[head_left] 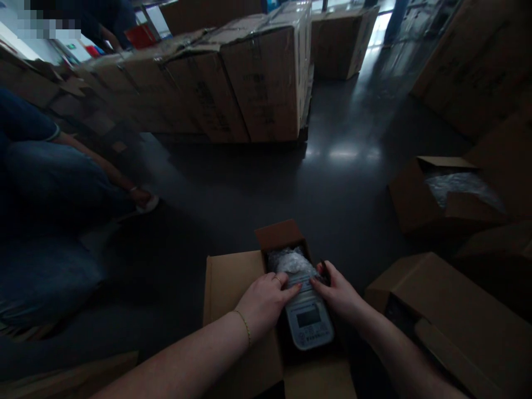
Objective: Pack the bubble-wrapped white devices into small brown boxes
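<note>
A grey electricity meter (311, 327) with a dark display window lies face up in an open cardboard box (233, 288). Crumpled clear plastic wrap (291, 259) covers its far end. From the left, my left hand (264, 299) grips the meter, its thumb across the upper face and the fingers curled near the wrap. On the opposite side my right hand (338, 291) holds the meter's edge with thumb and bent fingers. Some fingertips of both hands are hidden by the meter and the wrap.
Large taped cartons (261, 88) stand on a pallet ahead. Open boxes, one with plastic wrap (461, 188) inside, sit at the right, near another carton (457, 310). A crouching person (62, 172) is at the left; another person (103, 27) stands behind the cartons. Dark floor (332, 183) lies between.
</note>
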A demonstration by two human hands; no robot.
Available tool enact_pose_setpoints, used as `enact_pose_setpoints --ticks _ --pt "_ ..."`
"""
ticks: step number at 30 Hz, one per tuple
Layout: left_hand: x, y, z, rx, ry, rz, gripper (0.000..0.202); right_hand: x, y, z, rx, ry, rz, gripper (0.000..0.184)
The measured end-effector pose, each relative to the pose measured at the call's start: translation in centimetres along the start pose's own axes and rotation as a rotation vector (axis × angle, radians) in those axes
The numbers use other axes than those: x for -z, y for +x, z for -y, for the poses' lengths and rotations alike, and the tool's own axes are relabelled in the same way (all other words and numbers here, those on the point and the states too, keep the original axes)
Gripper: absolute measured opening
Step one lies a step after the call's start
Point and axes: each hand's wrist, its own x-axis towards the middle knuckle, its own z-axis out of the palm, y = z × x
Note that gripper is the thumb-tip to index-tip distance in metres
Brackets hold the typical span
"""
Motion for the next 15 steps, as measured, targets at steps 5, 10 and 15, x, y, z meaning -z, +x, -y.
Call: enact_pose_setpoints --ticks 5,10,15 --pt "-0.2 -1.3 -1.0 -0.077 -0.093 -0.082 0.038 0.3 -1.2 0.1 -0.029 0.165 0.015 0.021" --pt "2.2 -1.9 0.0 0.066 -0.07 -0.262 0.019 0.1 -5.8 -0.5 -0.023 0.015 -0.249 0.024" --pt "4.9 1.2 4.2 0.433 -0.033 -0.489 0.049 -0.1 -14.6 -3.2 -0.22 -0.171 -0.171 0.033"
